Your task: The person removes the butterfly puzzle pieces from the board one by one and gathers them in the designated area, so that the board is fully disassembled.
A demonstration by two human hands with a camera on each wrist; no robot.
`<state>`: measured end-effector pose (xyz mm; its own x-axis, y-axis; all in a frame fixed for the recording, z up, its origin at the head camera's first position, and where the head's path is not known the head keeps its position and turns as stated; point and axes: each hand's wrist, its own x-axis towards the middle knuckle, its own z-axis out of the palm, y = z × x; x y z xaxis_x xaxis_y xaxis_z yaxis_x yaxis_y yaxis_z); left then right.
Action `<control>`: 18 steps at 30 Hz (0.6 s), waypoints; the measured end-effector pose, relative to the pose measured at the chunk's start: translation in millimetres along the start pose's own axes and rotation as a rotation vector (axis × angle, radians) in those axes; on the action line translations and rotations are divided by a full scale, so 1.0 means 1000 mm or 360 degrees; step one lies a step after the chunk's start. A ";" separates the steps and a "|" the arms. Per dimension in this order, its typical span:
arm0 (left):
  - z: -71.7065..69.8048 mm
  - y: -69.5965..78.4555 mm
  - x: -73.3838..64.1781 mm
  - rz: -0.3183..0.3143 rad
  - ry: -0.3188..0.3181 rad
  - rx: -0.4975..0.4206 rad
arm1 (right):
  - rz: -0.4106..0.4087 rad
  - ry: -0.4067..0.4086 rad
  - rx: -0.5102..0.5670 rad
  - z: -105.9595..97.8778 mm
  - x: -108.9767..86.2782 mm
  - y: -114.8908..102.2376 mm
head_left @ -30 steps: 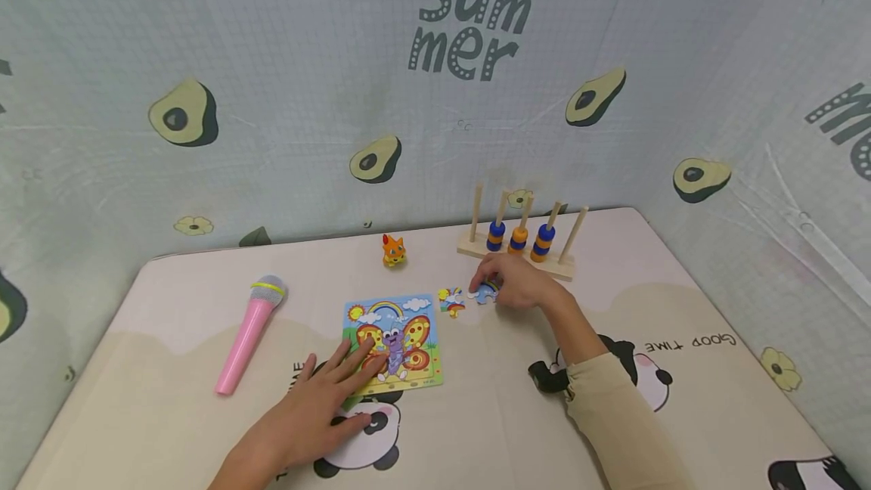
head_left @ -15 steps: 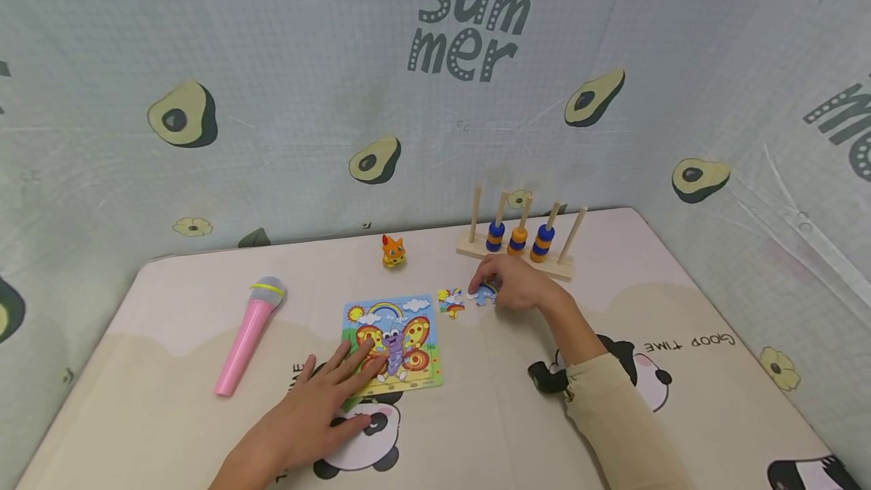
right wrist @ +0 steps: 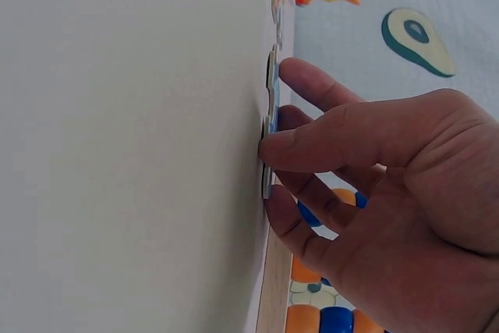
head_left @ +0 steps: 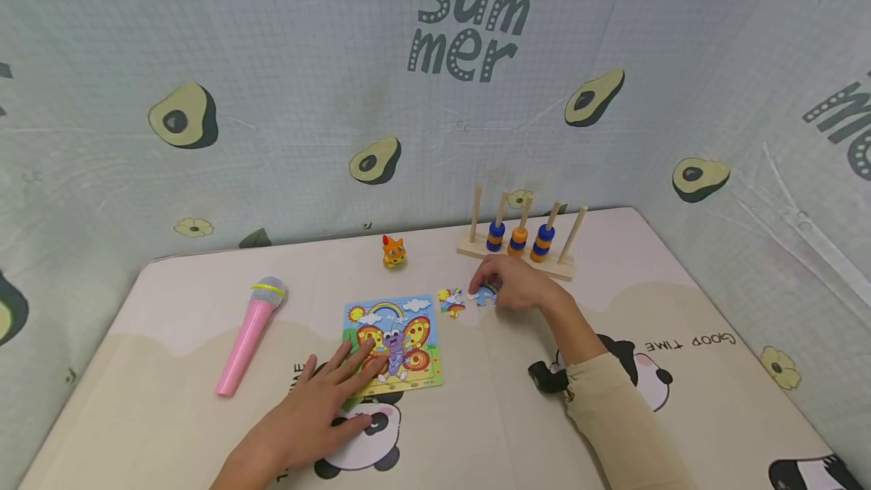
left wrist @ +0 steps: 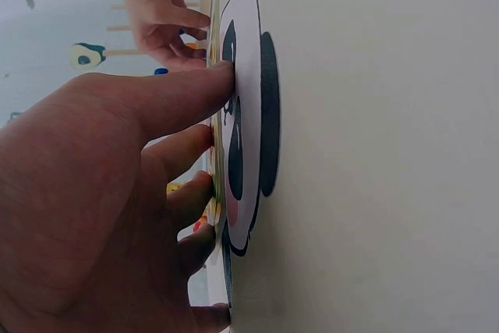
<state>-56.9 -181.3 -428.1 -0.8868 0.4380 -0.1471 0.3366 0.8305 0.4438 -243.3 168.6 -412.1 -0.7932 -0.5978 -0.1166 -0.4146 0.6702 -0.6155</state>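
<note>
My left hand [head_left: 313, 414] rests with spread, fairly straight fingers on the lower left of a square butterfly puzzle [head_left: 408, 316], covering that corner. In the left wrist view its fingertips lie along the puzzle's edge, and the thumb [left wrist: 187, 95] is down by the printed panda. To the right, my right hand [head_left: 520, 282] has thumb and fingers curled round the edges of a blue rainbow puzzle piece [head_left: 486, 295] lying at table level. The right wrist view shows that piece [right wrist: 273, 99] edge-on. Just left of it lies a second, colourful puzzle piece [head_left: 451, 301].
A wooden peg stand [head_left: 554, 269] with blue and orange beads is right behind my right hand. An orange toy animal [head_left: 393, 251] stands at the back; a pink toy microphone [head_left: 245, 339] lies on the left. Printed fabric [head_left: 292, 180] walls the table's back and sides.
</note>
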 end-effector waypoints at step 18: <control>-0.001 0.000 0.000 -0.0009 -0.0008 -0.0002 | 0.0002 0.0004 -0.0017 -0.002 -0.001 -0.001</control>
<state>-57.1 -181.6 -427.0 -0.8872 0.4349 -0.1541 0.3310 0.8326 0.4441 -243.2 168.9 -410.1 -0.7949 -0.5956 -0.1156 -0.4181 0.6759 -0.6070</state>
